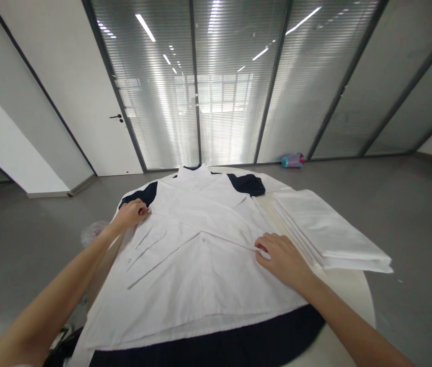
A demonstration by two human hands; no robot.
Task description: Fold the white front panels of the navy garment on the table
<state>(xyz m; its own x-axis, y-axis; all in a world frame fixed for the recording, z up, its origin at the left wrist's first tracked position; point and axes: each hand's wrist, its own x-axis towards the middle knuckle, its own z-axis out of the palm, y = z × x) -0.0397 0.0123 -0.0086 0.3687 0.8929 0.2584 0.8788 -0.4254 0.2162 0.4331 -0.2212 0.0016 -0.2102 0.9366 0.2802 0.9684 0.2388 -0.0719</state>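
Observation:
A white button-up shirt [185,270] is spread out on a round table, its collar at the far end and its hem towards me. Dark navy cloth [208,351] shows beneath the hem and beside the shoulders. My left hand [132,213] pinches the shirt's left edge near the armpit. With thumb and fingers closed, my right hand [279,255] grips a fold of the shirt on the right side. A crease stretches across the chest between the two hands. The shirt's sleeves are not clearly visible.
Folded white cloth [326,229] lies at the table's right, its corner overhanging the edge. The cream tabletop [349,295] shows beside it. A clear plastic bag [92,233] is left of the table. A blue and red item [293,160] lies by the glass partition [223,92].

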